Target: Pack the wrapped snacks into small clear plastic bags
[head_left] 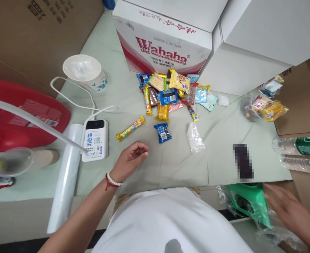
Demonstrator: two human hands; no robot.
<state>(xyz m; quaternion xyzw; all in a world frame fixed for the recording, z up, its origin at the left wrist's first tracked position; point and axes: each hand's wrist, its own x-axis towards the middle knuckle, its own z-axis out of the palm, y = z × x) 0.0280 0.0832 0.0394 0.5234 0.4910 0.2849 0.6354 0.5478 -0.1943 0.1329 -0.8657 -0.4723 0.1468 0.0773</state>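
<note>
My left hand is above the near part of the table, fingers curled in and thumb near them, with nothing visible in the grasp. Just beyond it lie a yellow snack stick and a blue-wrapped snack. A heap of small wrapped snacks sits farther back, near a crumpled clear wrapper. At the lower right, below the table edge, my right hand, slightly blurred, has its fingers stretched out beside a green plastic object with clear film around it. Whether they touch is unclear.
A Wahaha water carton stands behind the heap. On the left are a paper cup, a power bank with a white cable, a white roll and a red container. Bottles lie right, near a pixelated dark patch.
</note>
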